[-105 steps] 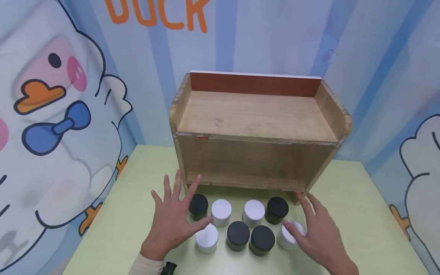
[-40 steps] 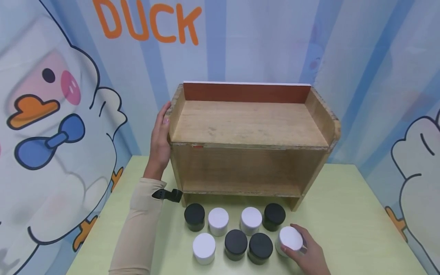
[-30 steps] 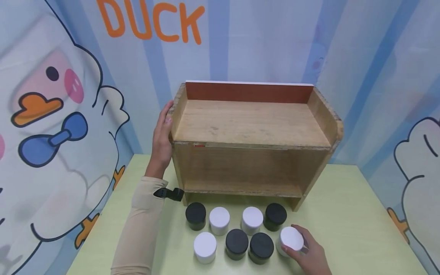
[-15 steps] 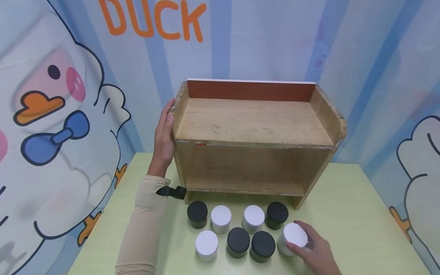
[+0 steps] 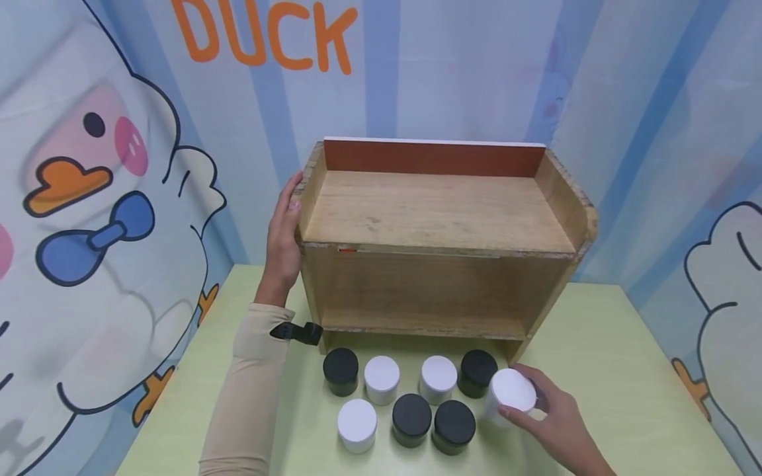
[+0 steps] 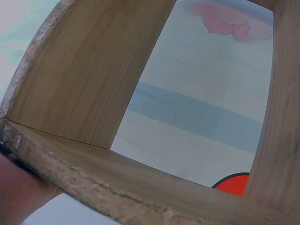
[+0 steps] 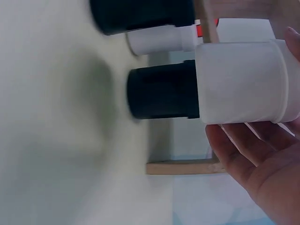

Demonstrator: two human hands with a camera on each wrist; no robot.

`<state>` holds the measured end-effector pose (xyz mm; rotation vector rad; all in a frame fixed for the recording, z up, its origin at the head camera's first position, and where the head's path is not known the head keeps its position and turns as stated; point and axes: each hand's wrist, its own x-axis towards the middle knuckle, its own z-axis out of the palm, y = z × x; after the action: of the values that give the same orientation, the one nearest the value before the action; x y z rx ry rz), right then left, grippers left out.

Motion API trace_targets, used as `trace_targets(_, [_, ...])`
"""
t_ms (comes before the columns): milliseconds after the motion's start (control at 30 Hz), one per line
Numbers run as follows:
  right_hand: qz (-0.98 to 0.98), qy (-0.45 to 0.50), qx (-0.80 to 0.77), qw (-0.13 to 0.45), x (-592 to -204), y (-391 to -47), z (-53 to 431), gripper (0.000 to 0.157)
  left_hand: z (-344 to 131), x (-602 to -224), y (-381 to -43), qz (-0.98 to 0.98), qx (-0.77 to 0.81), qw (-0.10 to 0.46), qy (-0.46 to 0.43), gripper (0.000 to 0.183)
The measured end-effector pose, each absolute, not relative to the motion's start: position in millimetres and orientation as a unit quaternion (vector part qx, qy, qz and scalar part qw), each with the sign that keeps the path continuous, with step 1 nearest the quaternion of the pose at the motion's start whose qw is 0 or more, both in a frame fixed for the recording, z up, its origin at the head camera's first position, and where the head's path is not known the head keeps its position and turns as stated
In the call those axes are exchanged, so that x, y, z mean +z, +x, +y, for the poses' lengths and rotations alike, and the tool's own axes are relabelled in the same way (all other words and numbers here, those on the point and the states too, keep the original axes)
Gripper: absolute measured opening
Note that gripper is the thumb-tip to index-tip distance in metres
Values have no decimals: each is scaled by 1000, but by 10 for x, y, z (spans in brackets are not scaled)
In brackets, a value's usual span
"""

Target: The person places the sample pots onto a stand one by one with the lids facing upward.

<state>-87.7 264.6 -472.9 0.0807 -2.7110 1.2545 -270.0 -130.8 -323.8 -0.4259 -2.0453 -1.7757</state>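
Observation:
In the head view, my right hand (image 5: 553,413) grips a white round jar (image 5: 513,391) with thumb and fingers, at the right end of the jars. The right wrist view shows that white jar (image 7: 241,83) off the tabletop, with fingers (image 7: 234,152) beneath it. My left hand (image 5: 282,241) lies along the outer left side of a wooden shelf (image 5: 434,210), fingers extended upward against the panel; its far fingers are hidden. Up close in the left wrist view, the shelf's rough edge (image 6: 89,180) passes in front of that hand (image 6: 21,192).
On the pale green table (image 5: 607,370), several black and white jars stand in two rows before the shelf, among them a black jar (image 5: 478,373) and a white jar (image 5: 357,425). A duck-print curtain (image 5: 464,73) hangs behind.
My left hand has moved from above the jars to the shelf's left side. My right hand has taken hold of the rightmost white jar and raised it.

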Motion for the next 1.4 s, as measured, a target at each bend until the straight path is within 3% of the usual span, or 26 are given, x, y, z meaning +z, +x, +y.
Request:
trace_targets(267, [-884, 93, 450, 82, -4534, -925, 2690, 57, -1314, -3245, -2703, -734, -633, 196, -149, 55])
trace_targets(667, [-870, 192, 449, 69, -4158, -985, 2799, 62, -1305, -3227, -2713, -732, -633, 199, -155, 57])
trace_targets(933, [-865, 241, 435, 74, -3908, -1098, 2643, 61, -1305, -3244, -2711, -732, -631, 201, -159, 56])
trace_targets(1400, [-853, 304, 423, 24, -3428, -1336, 2359, 63, -1313, -3240, -2714, -734, -625, 211, -160, 53])
